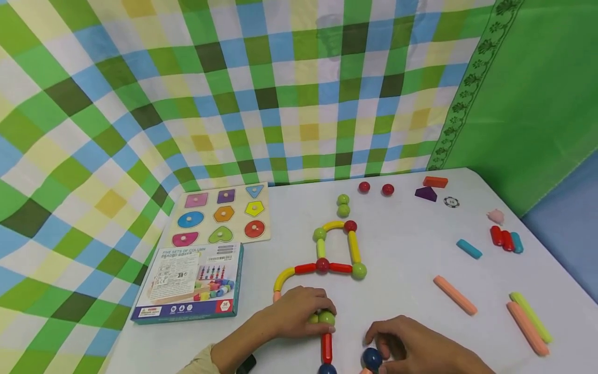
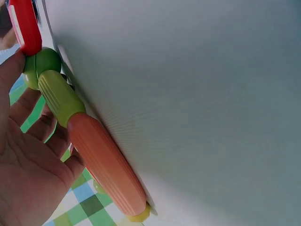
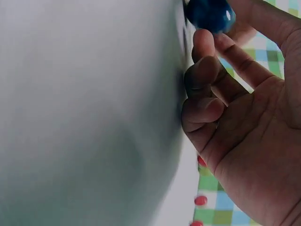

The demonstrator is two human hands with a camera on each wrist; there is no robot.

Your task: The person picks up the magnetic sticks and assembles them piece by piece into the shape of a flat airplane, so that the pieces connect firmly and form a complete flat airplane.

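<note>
My left hand (image 1: 299, 310) grips a green ball (image 1: 328, 317) of a magnetic stick-and-ball chain, its thumb along the near side. A red rod (image 1: 327, 347) runs from that ball to a dark blue ball (image 1: 327, 369) at the bottom edge. In the left wrist view a yellow-green rod (image 2: 61, 99) and an orange rod (image 2: 107, 165) lead off the green ball. My right hand (image 1: 411, 344) pinches another blue ball (image 1: 372, 358) between thumb and fingers; a peach rod (image 1: 366, 371) meets it, mostly cut off by the frame.
Ahead lies a joined loop of rods with a red ball (image 1: 323, 265). A shape puzzle board (image 1: 266, 208) and a boxed bead set (image 1: 196, 283) stand left. Loose peach rods (image 1: 455, 295), a teal rod (image 1: 469, 249) and small blocks lie right. A checked cloth (image 1: 308, 104) hangs behind.
</note>
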